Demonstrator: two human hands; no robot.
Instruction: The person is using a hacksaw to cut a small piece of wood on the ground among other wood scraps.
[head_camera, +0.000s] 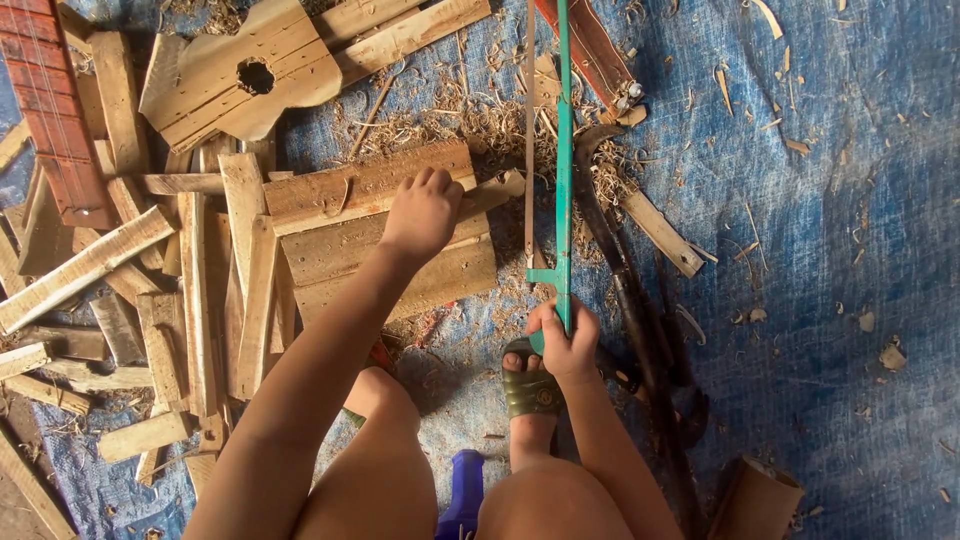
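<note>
Nearest: bare knees, a blue plastic object (462, 497) between them, right foot in an olive sandal (530, 385) on the blue tarp (850, 250).

Right hand (565, 340): fingers closed tight around the grip of a green-framed hacksaw (562, 150); the frame runs away from the body, blade on its left side, just right of the workpiece.

Left hand (422, 212): fingers curled together, pressing down on a slatted wooden panel (385, 230) lying flat on the tarp amid shavings.

Judgement: for a clean cut, hold-down pressure should sit close to the cut line, fingers clear of the blade; long light strokes, frame kept upright. The panel rests on loose scrap, so it may rock.

Left: heap of offcut strips (190, 300). Right: dark curved tool (630, 290). Farther: guitar-body-shaped board with a round hole (245, 75), fretted neck (50, 100).
</note>
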